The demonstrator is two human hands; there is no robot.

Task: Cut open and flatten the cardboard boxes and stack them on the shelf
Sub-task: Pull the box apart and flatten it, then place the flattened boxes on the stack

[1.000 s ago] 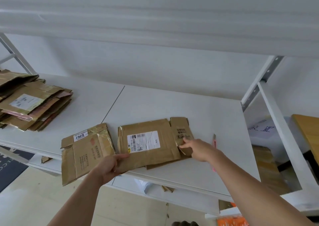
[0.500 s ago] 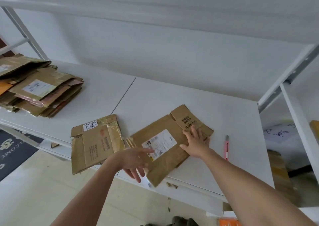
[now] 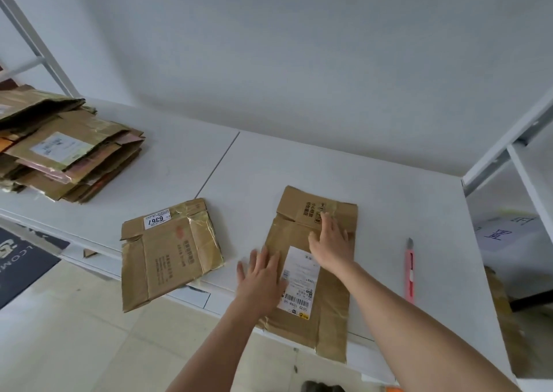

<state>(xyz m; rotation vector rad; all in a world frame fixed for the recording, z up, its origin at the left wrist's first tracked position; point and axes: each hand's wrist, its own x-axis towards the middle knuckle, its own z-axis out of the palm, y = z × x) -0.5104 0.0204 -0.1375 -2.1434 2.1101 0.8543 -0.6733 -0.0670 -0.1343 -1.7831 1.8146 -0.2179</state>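
Both arms reach forward and down onto the white shelf, forearms bare, palms turned downward.

Left hand: flat, fingers straight and slightly spread, pressing on the left edge of the flattened box beside its white shipping label. The outer fingers extend past the cardboard over the bare shelf board. Nothing is gripped; the hand lies open on the surface.

Right hand: flat, fingers straight and pointing toward the back wall, resting on the upper half of the same box, fingertips at the fold where the far flap with printed characters begins. It too is open and holds nothing.

The flattened box lies lengthwise, front to back, near the front edge of the shelf, right of the seam between the two shelf boards. Its near end overhangs the front edge.

A second flattened box, bearing a label reading 6367, lies to the left of the first, apart from it, tilted, with its near corner also overhanging the front edge.

A pink utility knife lies on the shelf toward the right edge, parallel to the pressed box and apart from it, blade end pointing to the back.

A stack of flattened boxes sits at the left end of the shelf, near the back.
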